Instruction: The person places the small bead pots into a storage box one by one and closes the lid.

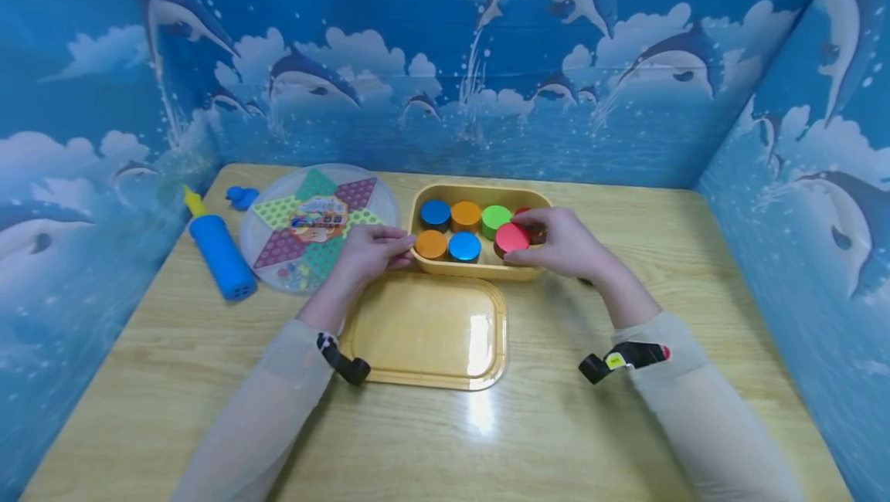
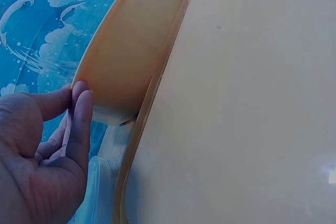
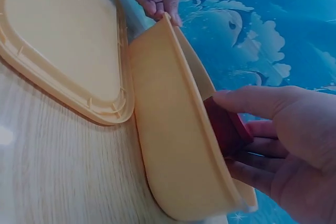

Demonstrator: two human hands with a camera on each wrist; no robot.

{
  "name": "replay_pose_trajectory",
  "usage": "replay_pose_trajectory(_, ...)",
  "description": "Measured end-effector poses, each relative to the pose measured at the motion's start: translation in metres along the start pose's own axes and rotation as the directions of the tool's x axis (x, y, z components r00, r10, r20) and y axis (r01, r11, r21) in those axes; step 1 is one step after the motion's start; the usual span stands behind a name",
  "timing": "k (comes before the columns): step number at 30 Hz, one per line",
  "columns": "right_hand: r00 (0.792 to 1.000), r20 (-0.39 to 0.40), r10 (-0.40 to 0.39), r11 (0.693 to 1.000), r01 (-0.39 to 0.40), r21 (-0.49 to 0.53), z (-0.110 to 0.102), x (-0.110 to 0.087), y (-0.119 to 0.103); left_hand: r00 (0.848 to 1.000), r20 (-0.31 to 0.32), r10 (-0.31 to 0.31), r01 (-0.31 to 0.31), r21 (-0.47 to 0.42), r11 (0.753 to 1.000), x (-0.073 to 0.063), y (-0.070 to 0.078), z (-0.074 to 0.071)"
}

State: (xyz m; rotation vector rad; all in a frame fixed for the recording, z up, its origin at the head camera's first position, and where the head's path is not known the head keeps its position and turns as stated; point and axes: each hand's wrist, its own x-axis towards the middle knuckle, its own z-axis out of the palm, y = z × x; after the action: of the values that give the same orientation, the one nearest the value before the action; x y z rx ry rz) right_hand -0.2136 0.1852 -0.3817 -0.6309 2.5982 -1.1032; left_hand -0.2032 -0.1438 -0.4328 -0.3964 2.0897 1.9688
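A yellow plastic bin (image 1: 490, 270) stands toward the back of the table. My left hand (image 1: 368, 255) pinches the rim at its left end, thumb against fingers, as the left wrist view also shows. Inside the bin, my right hand (image 1: 568, 241) grips a round red tub (image 1: 512, 238) between thumb and fingers; its side looks dark red in the right wrist view. Similar round tubs stand around it: two with blue tops, two orange, a green one (image 1: 496, 218), and another red one (image 1: 535, 230) partly hidden behind my right hand.
A flat yellow lid (image 1: 424, 332) lies right in front of the bin. To the left are a round star-patterned game board (image 1: 316, 224), a blue hand pump (image 1: 222, 255) with a yellow end, and a small blue toy (image 1: 241, 197). Dolphin-printed walls border the table.
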Motion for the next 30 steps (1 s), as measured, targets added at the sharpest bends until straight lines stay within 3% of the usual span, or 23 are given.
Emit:
replay_pose_trajectory(8, 0.994, 0.105, 0.019, 1.000, -0.019, -0.001, 0.008, 0.018, 0.004, 1.000, 0.008, -0.003, 0.003, 0.009, 1.000, 0.001, -0.001, 0.000)
replay_pose_trajectory(15, 0.988, 0.157, -0.011, 0.999, 0.020, -0.050, 0.013, 0.028, 0.006, 1.000, 0.006, 0.001, -0.001, 0.007, 1.000, 0.002, -0.002, -0.001)
replay_pose_trajectory(24, 0.987, 0.157, 0.025, 0.999, -0.017, -0.049, 0.018, 0.030, 0.009, 1.000, 0.009, -0.006, 0.006, 0.015, 1.000, 0.000, 0.000, 0.000)
replay_pose_trajectory(30, 0.988, 0.148, 0.041, 0.999, -0.042, 0.006, 0.015, 0.028, 0.010, 1.000, 0.004, -0.002, 0.002, 0.014, 1.000, 0.001, -0.001, -0.001)
